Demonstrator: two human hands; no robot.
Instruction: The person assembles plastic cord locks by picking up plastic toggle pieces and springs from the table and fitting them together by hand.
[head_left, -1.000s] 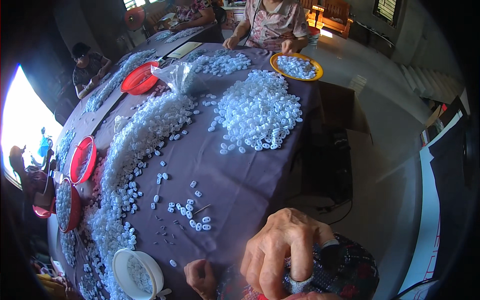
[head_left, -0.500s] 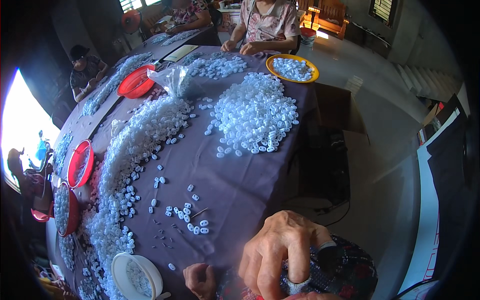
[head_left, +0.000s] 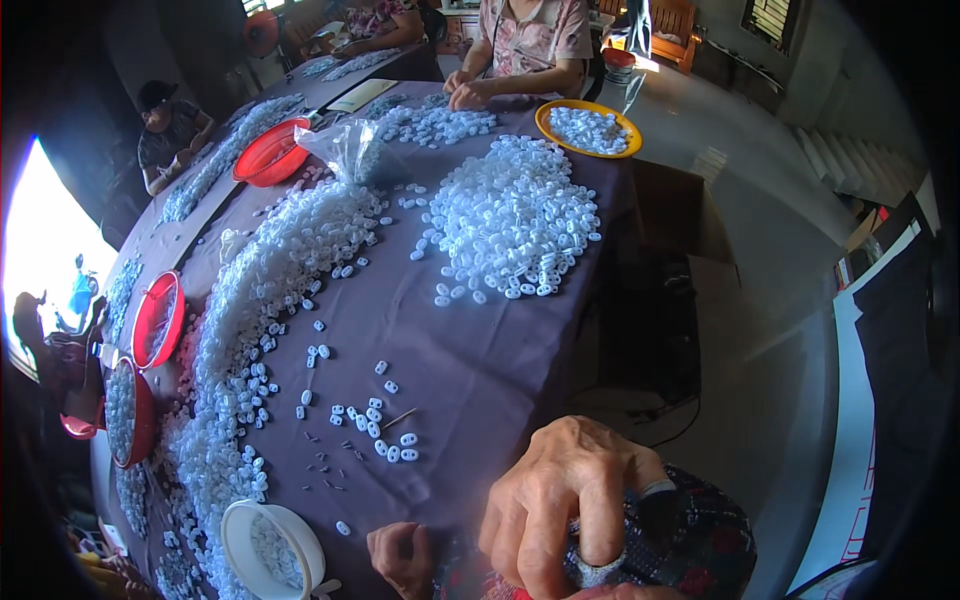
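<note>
My right hand (head_left: 560, 505) is near the lower edge, back upward, fingers bent down over my patterned dark sleeve (head_left: 690, 540). Its fingertips are partly hidden, so anything in its grasp does not show. Lower and to the left, my left hand (head_left: 400, 558) is curled at the near edge of the cloth, its inside out of sight. Beyond it lie several loose white oval pieces with two holes (head_left: 381, 448), a thin pointed stick (head_left: 399, 418) and small dark bits (head_left: 322, 468). A white tub (head_left: 232, 540) of pieces stands left of my left hand.
A long heap of white pieces (head_left: 270, 270) runs along the left; another pile (head_left: 515, 220) lies farther off. A yellow plate (head_left: 636, 143), red baskets (head_left: 270, 160) and a plastic bag (head_left: 350, 150) share the purple-grey cloth (head_left: 480, 370). A co-worker (head_left: 535, 45) sits across.
My hands keep almost the same pose. Across the table, the co-worker's hands have come closer together and the person leans in slightly. A dark-clothed figure now shows in the far background.
</note>
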